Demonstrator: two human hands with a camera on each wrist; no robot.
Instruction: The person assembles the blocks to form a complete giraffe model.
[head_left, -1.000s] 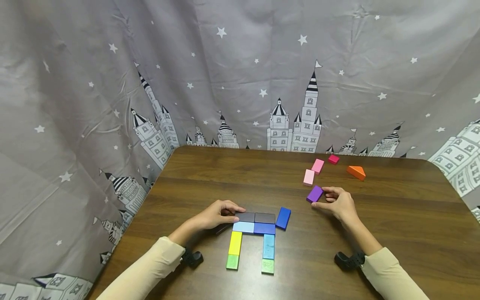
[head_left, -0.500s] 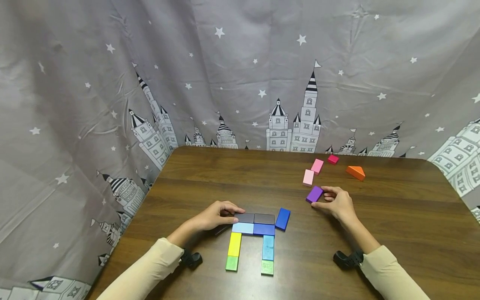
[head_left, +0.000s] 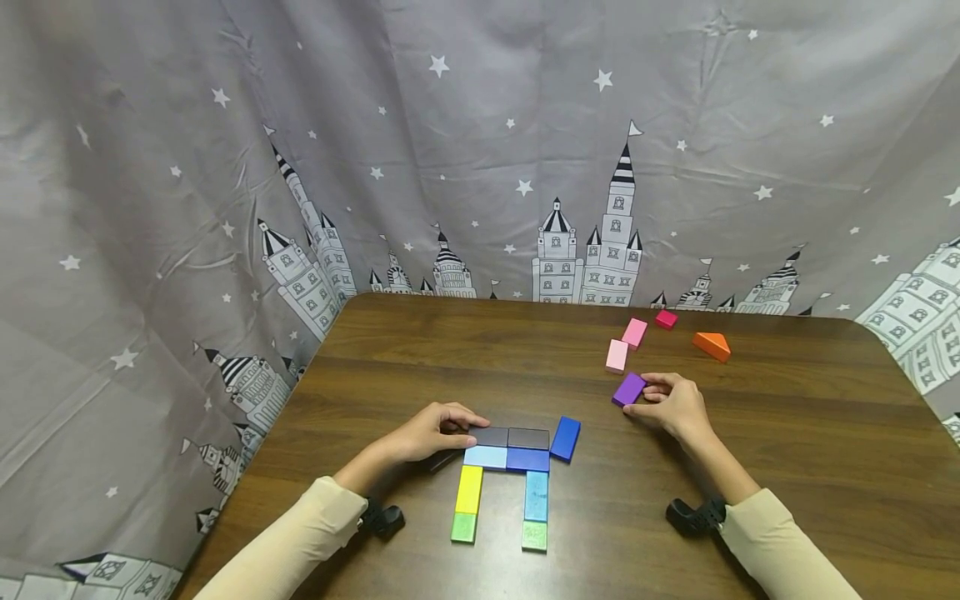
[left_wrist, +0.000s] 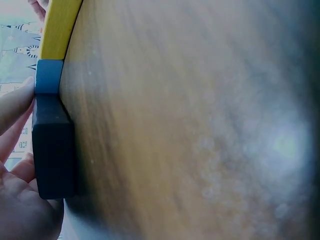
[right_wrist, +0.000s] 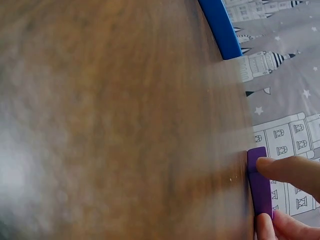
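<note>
Currently pinching, in the head view, the purple block (head_left: pixel 629 388) between thumb and fingers of the right hand (head_left: pixel 678 408), on the wooden table (head_left: pixel 405 358), near the pale pink block (head_left: pixel 617 356). Also gripping the left grey block (head_left: pixel 491 437) by its outer end with thumb and fingers of the left hand (head_left: pixel 429 432), just beyond the light blue block (head_left: pixel 486 457) and touching it. From the left wrist, holding that same grey block, followed by light blue, then the yellow block (left_wrist: pixel 56 30). From the right wrist, pressing thumb and fingertips against purple, well apart from the blue block (right_wrist: pixel 221 30)
</note>
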